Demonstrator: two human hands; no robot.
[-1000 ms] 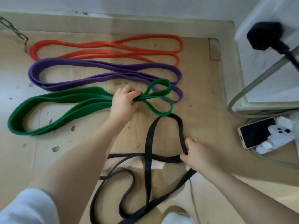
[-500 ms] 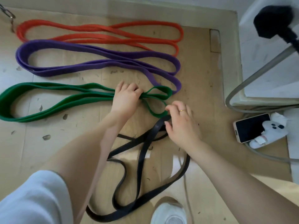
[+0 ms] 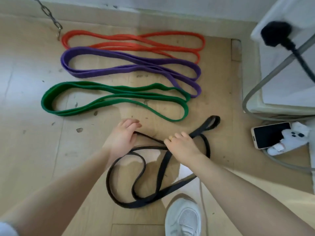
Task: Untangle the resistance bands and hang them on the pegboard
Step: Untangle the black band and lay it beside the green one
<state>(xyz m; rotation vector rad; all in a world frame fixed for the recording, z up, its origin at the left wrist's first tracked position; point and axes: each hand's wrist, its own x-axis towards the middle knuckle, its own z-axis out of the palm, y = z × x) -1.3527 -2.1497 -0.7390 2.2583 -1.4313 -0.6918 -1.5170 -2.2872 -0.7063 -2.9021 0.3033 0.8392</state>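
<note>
Three bands lie flat on the floor (image 3: 30, 92), long axes running left to right: red band (image 3: 136, 42) farthest, purple band (image 3: 131, 65) next, green band (image 3: 112, 97) nearest. The black band (image 3: 163, 167) sprawls in crossed loops, one end loop pointing up-right. The left hand (image 3: 123, 138), loosely curled, and the right hand (image 3: 183, 147), closed, each grip a black strand.
</note>
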